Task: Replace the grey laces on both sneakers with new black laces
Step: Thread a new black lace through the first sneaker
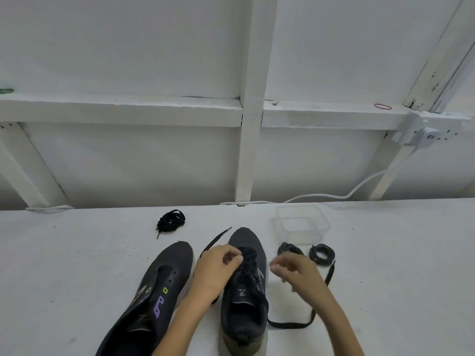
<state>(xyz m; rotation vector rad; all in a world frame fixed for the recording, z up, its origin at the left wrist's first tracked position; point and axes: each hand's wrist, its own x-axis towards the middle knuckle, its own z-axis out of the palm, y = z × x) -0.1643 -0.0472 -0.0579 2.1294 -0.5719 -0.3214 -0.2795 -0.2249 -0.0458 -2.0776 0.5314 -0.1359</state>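
This looks like a plain workshop or shed: a white-painted wall [128,47] braced with timber posts and rails stands behind a scuffed white workbench [77,253]. A socket [428,136] screwed onto the rail, its white cable [359,188] trailing down to the bench, suits a utility space.

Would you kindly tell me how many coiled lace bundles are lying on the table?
3. A black bundle lies beyond the unlaced sneaker. Two sit before the clear container: the inner coil beside the right hand, the outer coil farther right. None seems hidden.
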